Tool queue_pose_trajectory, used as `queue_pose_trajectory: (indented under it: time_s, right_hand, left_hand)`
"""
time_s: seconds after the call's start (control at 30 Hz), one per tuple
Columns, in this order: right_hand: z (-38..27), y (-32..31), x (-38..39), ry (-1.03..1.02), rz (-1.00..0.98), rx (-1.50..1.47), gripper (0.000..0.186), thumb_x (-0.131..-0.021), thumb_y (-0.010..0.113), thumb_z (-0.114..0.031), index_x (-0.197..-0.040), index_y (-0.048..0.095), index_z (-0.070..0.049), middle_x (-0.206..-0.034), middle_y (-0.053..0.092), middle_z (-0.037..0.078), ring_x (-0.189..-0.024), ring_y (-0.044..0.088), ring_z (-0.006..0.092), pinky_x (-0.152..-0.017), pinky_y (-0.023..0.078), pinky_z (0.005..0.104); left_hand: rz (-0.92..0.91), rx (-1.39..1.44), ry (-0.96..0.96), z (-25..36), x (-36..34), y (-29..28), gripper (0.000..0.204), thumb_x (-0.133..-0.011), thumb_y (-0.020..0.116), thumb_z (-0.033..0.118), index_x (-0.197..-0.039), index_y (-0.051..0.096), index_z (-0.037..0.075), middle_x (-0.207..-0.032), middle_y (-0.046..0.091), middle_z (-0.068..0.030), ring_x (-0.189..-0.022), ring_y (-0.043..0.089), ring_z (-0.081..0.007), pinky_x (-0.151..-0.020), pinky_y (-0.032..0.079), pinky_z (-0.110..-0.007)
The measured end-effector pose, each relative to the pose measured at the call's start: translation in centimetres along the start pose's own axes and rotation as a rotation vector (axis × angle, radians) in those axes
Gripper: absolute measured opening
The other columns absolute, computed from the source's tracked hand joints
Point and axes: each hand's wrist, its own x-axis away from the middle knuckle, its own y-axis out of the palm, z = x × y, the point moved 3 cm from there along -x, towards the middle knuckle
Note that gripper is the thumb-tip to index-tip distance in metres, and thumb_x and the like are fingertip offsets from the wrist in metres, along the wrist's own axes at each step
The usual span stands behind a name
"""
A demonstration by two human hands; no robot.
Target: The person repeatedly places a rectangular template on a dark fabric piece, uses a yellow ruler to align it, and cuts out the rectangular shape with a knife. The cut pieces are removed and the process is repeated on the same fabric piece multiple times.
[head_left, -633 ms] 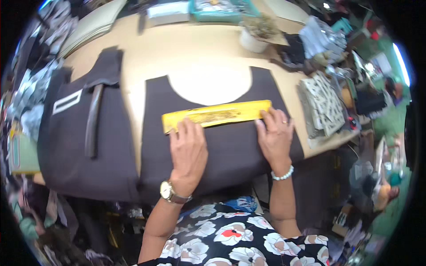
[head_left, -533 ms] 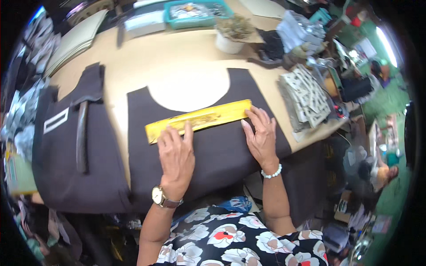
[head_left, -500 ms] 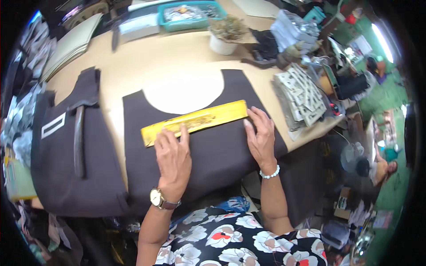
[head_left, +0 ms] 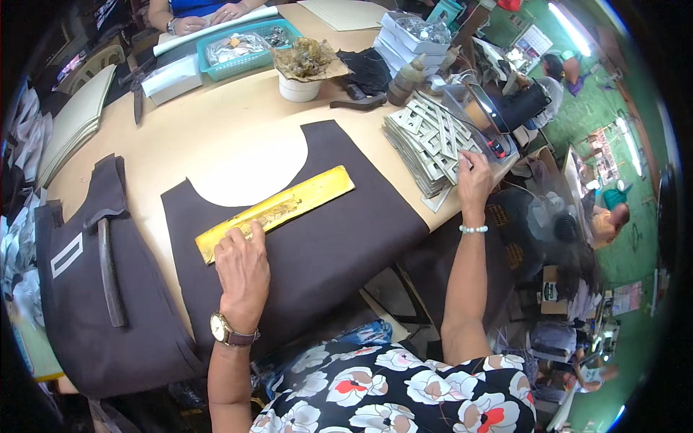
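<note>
A flat yellow bar [head_left: 278, 209], worn and stained along its middle, lies aslant on a dark cut piece of fabric [head_left: 310, 238] with a curved neckline. My left hand [head_left: 242, 267] rests on the bar's left end, fingertips on top and slightly apart. At the right, my right hand [head_left: 476, 184] is at the edge of a pile of pale slotted rectangular pieces [head_left: 433, 137]. Its thumb and fingers are pinched together; what they hold is too small to make out. On more dark fabric [head_left: 137, 303] at the left lie a hammer [head_left: 110, 274] and one pale rectangular frame [head_left: 67, 255].
Beyond the fabric stand a white pot [head_left: 298, 88] with crumpled brown paper, a teal basket [head_left: 249, 49] of small parts and a white box [head_left: 172, 79]. Pale sheets [head_left: 76, 126] are stacked far left. Another person's hands [head_left: 209, 18] rest at the table's far side.
My right hand has left the yellow bar and moved right to the pile of pale pieces. My left hand stays on the bar. The view has shifted, showing another person's hands at the far side.
</note>
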Motion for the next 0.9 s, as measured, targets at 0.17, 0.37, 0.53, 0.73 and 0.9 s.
queue_pose_trajectory:
  time_s: [0.17, 0.37, 0.53, 0.73, 0.9]
  right_hand:
    - [-2.0, 1.5, -0.9, -0.006, -0.031, 0.26, 0.027, -0.083, 0.063, -0.028, -0.092, 0.07, -0.003, -0.097, 0.066, 0.015, -0.092, 0.062, 0.0331, -0.081, 0.046, 0.0428]
    - [-3.1, 2.0, -1.1, -0.033, -0.118, 0.423, 0.033, -0.081, 0.064, -0.034, -0.087, 0.069, -0.003, -0.085, 0.069, 0.017, -0.08, 0.065, 0.0346, -0.077, 0.047, 0.0455]
    - [-4.4, 1.3, -0.9, -0.094, -0.164, 0.503, 0.032, -0.081, 0.062, -0.034, -0.082, 0.069, -0.002, -0.076, 0.068, 0.019, -0.073, 0.066, 0.0357, -0.073, 0.048, 0.0463]
    - [-5.0, 1.5, -1.5, -0.289, -0.143, 0.716, 0.023, -0.08, 0.061, -0.028, -0.079, 0.069, -0.006, -0.073, 0.068, 0.017, -0.068, 0.068, 0.0314, -0.07, 0.05, 0.0425]
    - [-6.9, -1.2, -0.7, -0.352, -0.139, 0.743, 0.014, -0.083, 0.055, -0.011, -0.092, 0.066, -0.008, -0.09, 0.067, 0.012, -0.075, 0.067, 0.0308, -0.068, 0.05, 0.041]
  left_hand:
    - [-0.014, 0.01, -0.026, 0.0, 0.0, 0.0, 0.038, -0.079, 0.055, 0.002, -0.117, 0.057, 0.005, -0.081, 0.055, -0.0149, -0.072, 0.059, -0.0276, -0.066, 0.045, -0.039]
    - [-0.024, -0.021, -0.013, 0.1, 0.3, -0.1, 0.038, -0.08, 0.056, 0.005, -0.118, 0.056, 0.004, -0.085, 0.056, -0.0182, -0.074, 0.058, -0.027, -0.068, 0.044, -0.036]
    - [-0.033, 0.013, -0.025, 0.2, 0.2, -0.6, 0.038, -0.08, 0.056, 0.005, -0.118, 0.057, 0.004, -0.088, 0.058, -0.0203, -0.075, 0.059, -0.0275, -0.069, 0.045, -0.035]
    - [-0.015, 0.05, 0.027, -0.6, 0.0, -1.1, 0.037, -0.08, 0.055, 0.004, -0.117, 0.058, 0.003, -0.081, 0.057, -0.0149, -0.073, 0.06, -0.0272, -0.066, 0.046, -0.036]
    - [-0.066, 0.143, 0.092, -2.2, -0.9, -1.3, 0.028, -0.083, 0.053, 0.006, -0.11, 0.061, 0.01, -0.081, 0.055, -0.0153, -0.076, 0.061, -0.0305, -0.064, 0.049, -0.04]
